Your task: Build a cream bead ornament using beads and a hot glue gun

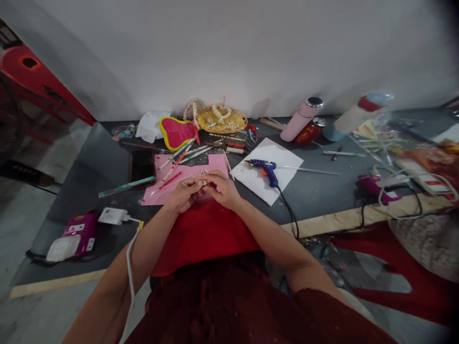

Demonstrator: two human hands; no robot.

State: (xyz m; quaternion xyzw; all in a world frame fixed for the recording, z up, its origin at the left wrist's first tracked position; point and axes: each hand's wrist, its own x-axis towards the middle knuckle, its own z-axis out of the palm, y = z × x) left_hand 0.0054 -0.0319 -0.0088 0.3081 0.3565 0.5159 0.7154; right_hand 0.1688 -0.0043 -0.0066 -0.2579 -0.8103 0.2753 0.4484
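My left hand point(187, 192) and my right hand point(223, 189) meet over the pink sheet point(163, 192), fingertips closed together. Between them is a small cluster of pale beige, bead-like pieces point(203, 172); its exact make is too small to tell. Several thin sticks in printed wrappers point(175, 162) lie left of the hands. To the right, a blue hot glue gun point(264, 169) with a clear glue stick in its back rests on a white square board point(283, 153). Behind, a yellow woven basket point(222, 128) holds a heart-shaped loop of pale pieces point(222, 112).
A phone point(142, 168) and a magenta power socket block point(77, 234) lie at left, with a white cable crossing my left forearm. A pink flask point(301, 119), a red can point(311, 131) and a bottle point(355, 118) stand by the wall. Pliers point(233, 147) lie behind the hands.
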